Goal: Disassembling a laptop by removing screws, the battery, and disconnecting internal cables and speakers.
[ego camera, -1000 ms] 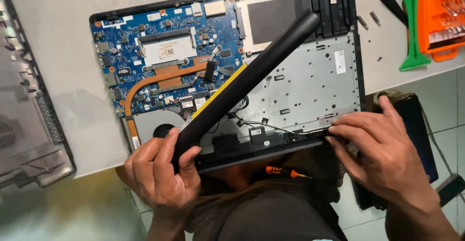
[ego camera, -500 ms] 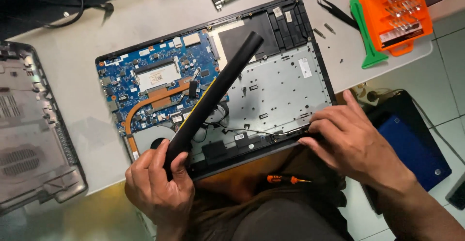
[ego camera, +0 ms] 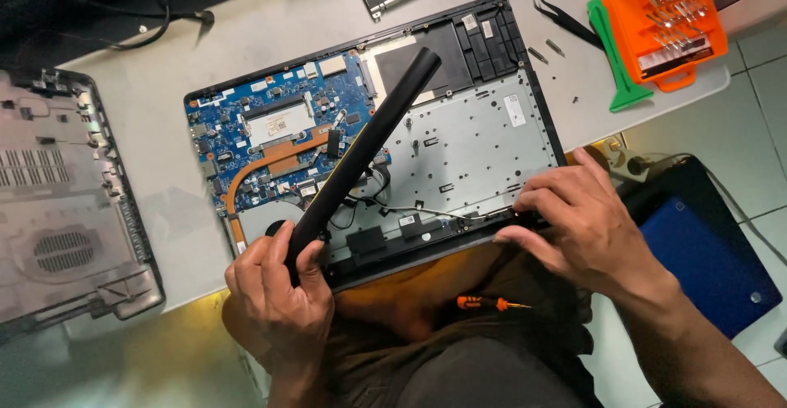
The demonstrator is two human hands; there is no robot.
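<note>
Your left hand (ego camera: 275,293) grips the near end of the long, matte-black cylindrical laptop battery (ego camera: 361,154), which slants across the opened laptop (ego camera: 492,137) at the bench's near edge. Your right hand (ego camera: 578,227) pinches the chassis's near right corner. A grey ribbed bottom cover (ego camera: 61,203) lies left; an orange bit case (ego camera: 660,14) sits at the far right corner.

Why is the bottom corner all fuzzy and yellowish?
Head view: bottom left, beside the left hand, is a blurred greenish-yellow smear, too close to focus; the open laptop and long black battery are sharp and evenly lit; the grey table shows soft shadows.
</note>
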